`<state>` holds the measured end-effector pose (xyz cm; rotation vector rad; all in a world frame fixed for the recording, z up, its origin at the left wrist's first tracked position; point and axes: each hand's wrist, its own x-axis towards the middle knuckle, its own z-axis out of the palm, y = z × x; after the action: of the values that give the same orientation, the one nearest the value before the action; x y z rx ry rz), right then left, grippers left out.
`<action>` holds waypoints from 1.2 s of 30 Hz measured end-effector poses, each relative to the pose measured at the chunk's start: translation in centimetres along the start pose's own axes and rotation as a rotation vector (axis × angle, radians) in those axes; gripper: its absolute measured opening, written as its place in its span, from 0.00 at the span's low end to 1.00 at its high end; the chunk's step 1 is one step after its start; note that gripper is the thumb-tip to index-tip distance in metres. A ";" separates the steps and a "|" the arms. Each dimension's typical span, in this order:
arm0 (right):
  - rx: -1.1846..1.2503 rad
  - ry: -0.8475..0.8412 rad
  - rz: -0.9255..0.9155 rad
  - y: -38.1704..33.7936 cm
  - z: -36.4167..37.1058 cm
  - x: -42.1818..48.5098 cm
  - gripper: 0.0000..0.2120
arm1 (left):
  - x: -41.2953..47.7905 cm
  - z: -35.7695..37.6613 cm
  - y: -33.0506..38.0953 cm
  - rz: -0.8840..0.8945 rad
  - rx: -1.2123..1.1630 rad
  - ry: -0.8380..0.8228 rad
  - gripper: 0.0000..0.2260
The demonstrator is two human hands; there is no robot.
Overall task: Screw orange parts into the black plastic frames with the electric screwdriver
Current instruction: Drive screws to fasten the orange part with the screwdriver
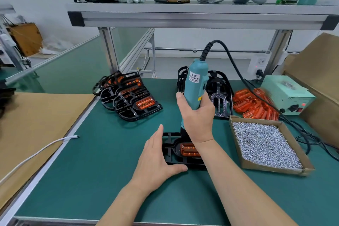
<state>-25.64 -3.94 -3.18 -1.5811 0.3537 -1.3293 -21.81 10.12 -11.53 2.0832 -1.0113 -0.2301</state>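
**A:** What sort of surface and room is this?

**B:** A workbench covered by a green mat (110, 161), with pale walls behind and an aluminium shelf (183, 8) overhead. Take the open cardboard screw box (271, 169) as the landmark: beyond it lie a pile of loose orange parts (255, 102) and a pale green power unit (286, 93).

**A:** And the black frame?

**B:** The black frame (170, 152) lies flat on the mat just left of the screw box, with an orange part (189, 149) seated in it. That part's long axis runs roughly left to right, and the forearm partly hides it.

**A:** Which way does the tool point?

**B:** The electric screwdriver (195, 82) stands nearly upright, left of the box. Its tip is down at the frame's far end and its cable leaves from the top.

**A:** The hands?

**B:** The right hand (198, 115) is wrapped tightly round the screwdriver's body. The left hand (157, 158) rests against the frame's left edge, with the fingers straight and the thumb along the near edge.
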 end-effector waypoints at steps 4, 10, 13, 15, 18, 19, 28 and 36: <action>-0.028 -0.036 -0.010 -0.1 0.3 -0.2 0.08 | 0.0 0.0 0.0 0.001 0.004 0.004 0.61; -0.059 -0.122 0.006 -0.1 0.8 -0.1 0.09 | 0.0 0.1 -0.1 -0.011 -0.013 0.006 0.61; -0.029 -0.194 0.057 0.0 1.1 -0.4 0.09 | 0.0 0.1 -0.1 -0.016 -0.017 0.011 0.61; 0.009 -0.223 0.094 0.0 1.2 -0.5 0.09 | 0.0 0.1 -0.1 -0.016 -0.025 0.014 0.61; 0.045 -0.247 0.141 -0.1 1.1 -0.4 0.07 | 0.0 0.1 -0.1 -0.013 -0.037 0.018 0.61; 0.047 -0.257 0.154 0.0 1.0 -0.3 0.07 | 0.0 0.1 -0.1 -0.013 -0.040 0.017 0.61; 0.029 -0.342 0.176 0.0 0.9 -0.2 0.08 | 0.0 0.1 -0.1 -0.029 -0.059 0.015 0.62; 0.022 -0.316 0.182 -0.2 0.8 -0.4 0.08 | 0.0 0.0 0.0 -0.041 -0.061 0.016 0.62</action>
<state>-25.20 -3.19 -3.15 -1.6662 0.2783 -0.9246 -21.79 10.15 -11.55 2.0490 -0.9418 -0.2619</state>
